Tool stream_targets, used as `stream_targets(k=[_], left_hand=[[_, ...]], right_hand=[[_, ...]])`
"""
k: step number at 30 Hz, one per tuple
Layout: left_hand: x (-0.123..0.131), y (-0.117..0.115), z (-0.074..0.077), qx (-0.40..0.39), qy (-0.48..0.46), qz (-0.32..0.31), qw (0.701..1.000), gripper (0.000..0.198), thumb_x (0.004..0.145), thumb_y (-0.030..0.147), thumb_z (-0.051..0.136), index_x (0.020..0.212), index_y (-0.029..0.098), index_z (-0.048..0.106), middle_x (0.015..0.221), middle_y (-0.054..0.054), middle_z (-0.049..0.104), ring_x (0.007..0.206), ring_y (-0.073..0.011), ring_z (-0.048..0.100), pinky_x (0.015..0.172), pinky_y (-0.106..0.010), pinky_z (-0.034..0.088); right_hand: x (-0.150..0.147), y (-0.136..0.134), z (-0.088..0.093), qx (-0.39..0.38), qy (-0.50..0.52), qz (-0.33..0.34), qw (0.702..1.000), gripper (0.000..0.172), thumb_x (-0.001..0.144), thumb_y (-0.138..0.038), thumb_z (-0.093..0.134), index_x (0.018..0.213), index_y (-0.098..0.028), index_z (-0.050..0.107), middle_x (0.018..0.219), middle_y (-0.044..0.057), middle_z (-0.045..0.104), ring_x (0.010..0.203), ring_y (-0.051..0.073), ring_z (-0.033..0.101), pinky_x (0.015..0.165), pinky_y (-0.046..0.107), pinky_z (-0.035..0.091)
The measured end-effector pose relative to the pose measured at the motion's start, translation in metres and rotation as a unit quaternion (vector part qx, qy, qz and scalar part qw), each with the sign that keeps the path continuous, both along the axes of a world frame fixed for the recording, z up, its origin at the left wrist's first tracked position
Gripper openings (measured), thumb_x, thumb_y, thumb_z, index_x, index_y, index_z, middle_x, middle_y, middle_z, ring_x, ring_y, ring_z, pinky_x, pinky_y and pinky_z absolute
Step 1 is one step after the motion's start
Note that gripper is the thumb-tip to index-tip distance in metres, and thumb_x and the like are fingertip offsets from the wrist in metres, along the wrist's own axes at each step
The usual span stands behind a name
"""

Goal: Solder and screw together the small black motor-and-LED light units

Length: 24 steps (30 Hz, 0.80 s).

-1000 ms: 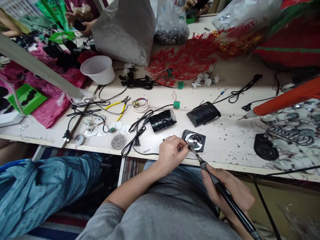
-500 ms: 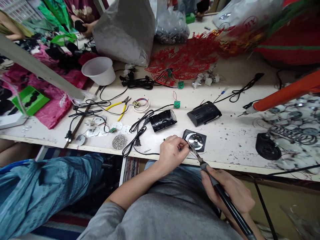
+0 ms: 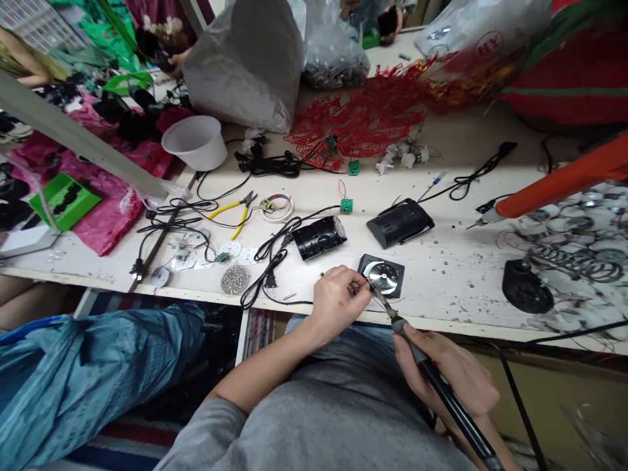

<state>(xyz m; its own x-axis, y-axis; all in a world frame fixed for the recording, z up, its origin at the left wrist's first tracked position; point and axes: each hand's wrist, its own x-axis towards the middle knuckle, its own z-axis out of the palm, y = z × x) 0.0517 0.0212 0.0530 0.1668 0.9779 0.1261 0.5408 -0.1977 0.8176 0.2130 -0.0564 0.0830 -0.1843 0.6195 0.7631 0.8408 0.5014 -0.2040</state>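
Note:
My left hand (image 3: 341,302) rests at the table's front edge, its fingertips pinching a small thin part, perhaps a wire or component, too small to identify. My right hand (image 3: 444,369) grips a black soldering iron (image 3: 441,383) like a pen. Its metal tip sits just beside those fingertips, over the edge of a square black plate (image 3: 366,265) carrying a round mirrored disc (image 3: 383,278). Fine wires lead from the disc area towards my left hand. Whether the tip touches the joint is hidden by my fingers.
Black plastic housings (image 3: 318,237), yellow-handled pliers (image 3: 230,214), a dish of small metal parts (image 3: 234,279), black power cords (image 3: 267,268) and green circuit boards (image 3: 346,206) lie on the workbench (image 3: 441,288). A co-worker's hand (image 3: 177,62) shows at the far top left.
Both hands and the iron stay almost still over the disc. The view has shifted slightly, moving the items at the far side of the bench a little.

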Motion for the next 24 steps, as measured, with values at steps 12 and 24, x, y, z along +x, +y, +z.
stream_targets(k=[12, 24], left_hand=[[0.002, 0.000, -0.002, -0.005, -0.003, 0.010, 1.000, 0.010, 0.075, 0.012, 0.066, 0.069, 0.020, 0.066, 0.069, 0.000, 0.065, 0.062, -0.0124, 0.057, 0.062, -0.025, 0.047], [-0.002, 0.001, -0.007, 0.015, -0.017, -0.001, 1.000, 0.009, 0.079, 0.018, 0.063, 0.072, 0.019, 0.068, 0.070, -0.001, 0.066, 0.063, -0.0129, 0.059, 0.061, -0.025, 0.048]], right_hand=[[0.003, -0.002, -0.006, -0.007, -0.018, 0.004, 1.000, 0.023, 0.082, -0.013, 0.079, 0.102, -0.013, 0.067, 0.067, -0.002, 0.069, 0.054, 0.010, 0.065, 0.056, 0.020, 0.053], [0.035, -0.024, 0.003, -0.042, 0.018, -0.038, 0.998, 0.010, 0.089, -0.020, 0.070, 0.099, -0.019, 0.069, 0.073, -0.002, 0.072, 0.059, 0.012, 0.067, 0.060, 0.022, 0.055]])
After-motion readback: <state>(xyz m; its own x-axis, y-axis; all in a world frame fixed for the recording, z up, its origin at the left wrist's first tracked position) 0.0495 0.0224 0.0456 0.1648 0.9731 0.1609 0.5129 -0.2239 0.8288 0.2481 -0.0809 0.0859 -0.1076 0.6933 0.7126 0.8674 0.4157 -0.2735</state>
